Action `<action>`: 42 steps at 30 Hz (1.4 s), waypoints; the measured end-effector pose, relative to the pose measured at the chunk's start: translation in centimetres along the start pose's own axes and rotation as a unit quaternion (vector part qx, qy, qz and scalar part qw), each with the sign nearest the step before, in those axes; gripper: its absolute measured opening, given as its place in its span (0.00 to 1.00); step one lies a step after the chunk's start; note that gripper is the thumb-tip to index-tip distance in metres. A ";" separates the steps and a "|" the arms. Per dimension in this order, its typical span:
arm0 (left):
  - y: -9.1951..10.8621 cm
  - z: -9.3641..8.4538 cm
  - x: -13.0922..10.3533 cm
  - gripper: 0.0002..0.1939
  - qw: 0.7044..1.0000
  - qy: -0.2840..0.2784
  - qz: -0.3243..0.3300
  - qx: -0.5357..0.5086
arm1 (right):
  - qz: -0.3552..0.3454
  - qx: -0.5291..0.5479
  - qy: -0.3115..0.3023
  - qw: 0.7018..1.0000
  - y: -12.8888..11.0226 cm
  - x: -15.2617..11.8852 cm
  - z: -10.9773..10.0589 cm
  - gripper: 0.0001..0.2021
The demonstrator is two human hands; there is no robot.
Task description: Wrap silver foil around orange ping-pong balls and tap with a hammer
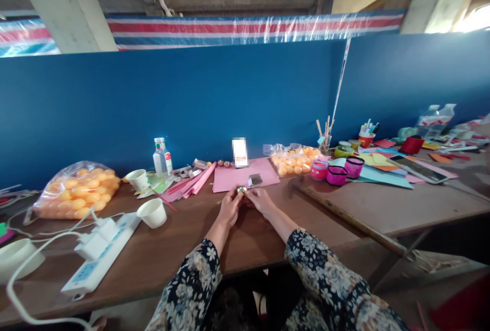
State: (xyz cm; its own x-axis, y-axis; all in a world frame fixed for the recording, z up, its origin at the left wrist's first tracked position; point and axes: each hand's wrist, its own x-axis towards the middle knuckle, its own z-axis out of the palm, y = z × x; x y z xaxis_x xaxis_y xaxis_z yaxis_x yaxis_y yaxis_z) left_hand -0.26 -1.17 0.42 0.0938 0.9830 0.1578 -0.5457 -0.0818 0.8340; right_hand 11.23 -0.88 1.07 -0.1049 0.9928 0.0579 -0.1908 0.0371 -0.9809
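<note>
Both hands meet above the brown table point(199, 239), just in front of a pink sheet stack point(225, 178). Between the fingertips is a small shiny metallic ball point(241, 189). My left hand point(230, 206) pinches it from the left side, and the fingers of my right hand point(259, 199) are closed against its right side. A small dark piece in clear wrapping point(255, 180) lies on the pink sheets beyond my right hand. More small shiny balls point(223, 163) rest at the back edge of the sheets, beside a white upright card point(240, 153).
Bags of orange balls point(82, 190) stand left and right. A paper cup point(152, 213) and white power strip point(101, 257) are at left. Rightward are pink and purple rings point(337, 174), a wooden stick point(352, 218) and a phone point(418, 169). A blue partition point(214, 96) rises behind.
</note>
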 end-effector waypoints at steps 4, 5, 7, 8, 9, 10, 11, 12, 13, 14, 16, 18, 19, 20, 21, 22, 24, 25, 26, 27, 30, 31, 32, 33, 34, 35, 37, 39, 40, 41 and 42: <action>-0.1 -0.1 0.1 0.22 0.999 -0.019 -0.018 -0.027 | -0.016 0.015 0.034 0.999 0.5 0.2 -0.2 0.11; -0.1 -0.1 0.1 0.21 0.999 -0.023 -0.018 -0.031 | -0.027 0.015 0.041 0.999 0.6 0.3 -0.2 0.10; -0.1 0.0 0.1 0.19 0.999 -0.024 -0.015 -0.032 | -0.050 0.011 0.045 0.998 0.8 0.3 -0.3 0.11; 0.0 0.0 0.1 0.18 0.999 -0.023 -0.014 -0.028 | -0.060 0.004 0.042 0.997 0.8 0.3 -0.3 0.12; 0.1 0.1 0.1 0.17 0.999 -0.021 -0.013 -0.022 | -0.067 -0.004 0.037 0.997 0.8 0.3 -0.3 0.13; 0.2 0.2 0.0 0.17 1.000 -0.020 -0.012 -0.013 | -0.074 -0.013 0.033 0.997 0.8 0.3 -0.3 0.13; 0.3 0.3 -0.1 0.17 1.000 -0.018 -0.009 -0.004 | -0.079 -0.022 0.031 0.996 0.8 0.3 -0.2 0.14; 0.4 0.5 -0.2 0.17 1.000 -0.016 -0.007 0.004 | -0.082 -0.029 0.029 0.996 0.8 0.3 -0.2 0.14; 0.5 0.6 -0.3 0.17 1.000 -0.015 -0.004 0.012 | -0.084 -0.035 0.028 0.995 0.7 0.3 -0.2 0.14; 0.6 0.7 -0.3 0.17 1.000 -0.013 -0.001 0.018 | -0.085 -0.038 0.028 0.995 0.7 0.2 -0.2 0.14; 0.6 0.7 -0.4 0.17 1.000 -0.008 -0.001 0.028 | -0.084 -0.038 0.022 0.995 0.6 0.1 -0.1 0.14; 0.5 0.6 -0.3 0.17 0.999 0.003 -0.006 0.035 | -0.088 -0.028 0.003 0.996 0.5 0.0 0.0 0.15; 0.4 0.5 -0.2 0.18 0.999 0.011 -0.010 0.038 | -0.092 -0.020 -0.008 0.996 0.5 -0.1 0.0 0.16; 0.3 0.4 -0.2 0.18 0.999 0.017 -0.013 0.038 | -0.096 -0.011 -0.018 0.995 0.5 -0.2 0.0 0.16; 0.2 0.3 -0.1 0.19 0.999 0.020 -0.017 0.036 | -0.100 -0.004 -0.024 0.995 0.5 -0.2 0.0 0.17; 0.2 0.2 -0.1 0.20 0.999 0.018 -0.020 0.032 | -0.103 0.000 -0.026 0.994 0.5 -0.3 0.1 0.18; 0.1 0.1 -0.1 0.20 0.999 0.005 -0.027 0.019 | -0.100 -0.001 -0.021 0.995 0.4 -0.3 0.1 0.19; 0.1 0.1 -0.1 0.19 0.999 -0.001 -0.029 0.012 | -0.097 -0.004 -0.019 0.995 0.4 -0.3 0.1 0.19; 0.1 0.1 -0.1 0.18 0.999 -0.006 -0.031 0.006 | -0.093 -0.009 -0.015 0.995 0.3 -0.2 0.1 0.19; 0.1 0.1 -0.1 0.18 0.999 -0.009 -0.032 0.000 | -0.091 -0.015 -0.011 0.996 0.3 -0.2 0.1 0.19; 0.2 0.1 -0.1 0.19 0.999 -0.019 -0.030 -0.007 | -0.092 -0.036 0.002 0.995 0.2 -0.2 0.1 0.18; 0.2 0.1 -0.1 0.20 0.999 -0.021 -0.029 -0.006 | -0.095 -0.042 0.004 0.995 0.1 -0.2 0.1 0.17; 0.2 0.1 -0.1 0.20 0.999 -0.021 -0.027 -0.004 | -0.099 -0.046 0.003 0.994 0.1 -0.2 0.1 0.17; 0.2 0.2 -0.1 0.20 1.000 -0.017 -0.024 -0.001 | -0.106 -0.049 0.000 0.993 0.1 -0.2 0.1 0.17; 0.2 0.2 -0.1 0.20 1.000 -0.012 -0.020 0.003 | -0.114 -0.051 -0.004 0.992 0.2 -0.2 0.1 0.17; 0.2 0.3 -0.1 0.20 1.000 -0.008 -0.017 0.006 | -0.123 -0.054 -0.007 0.991 0.2 -0.2 0.1 0.17; 0.3 0.4 -0.2 0.21 1.000 -0.003 -0.013 0.012 | -0.140 -0.067 -0.006 0.988 0.4 -0.1 0.0 0.18; 0.3 0.5 -0.2 0.21 1.000 -0.001 -0.014 0.011 | -0.156 -0.083 0.002 0.984 0.6 0.1 -0.1 0.18; 0.4 0.6 -0.2 0.21 1.000 -0.004 -0.015 0.010 | -0.167 -0.093 0.008 0.982 0.8 0.2 -0.2 0.17; 0.4 0.6 -0.2 0.21 1.000 -0.009 -0.015 0.008 | -0.182 -0.105 0.015 0.978 0.9 0.3 -0.2 0.17; 0.4 0.6 -0.2 0.21 1.000 -0.015 -0.015 0.007 | -0.200 -0.120 0.022 0.972 1.1 0.4 -0.3 0.16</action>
State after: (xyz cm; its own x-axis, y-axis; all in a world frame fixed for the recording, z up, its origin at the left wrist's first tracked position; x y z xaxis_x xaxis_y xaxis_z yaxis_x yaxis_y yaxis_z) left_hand 0.00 -1.54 0.99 0.1346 0.9798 0.1481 -0.5301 -0.0550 0.8461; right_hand 11.25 -0.39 -0.03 -0.0259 0.8972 0.4408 0.0272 0.4414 -0.8969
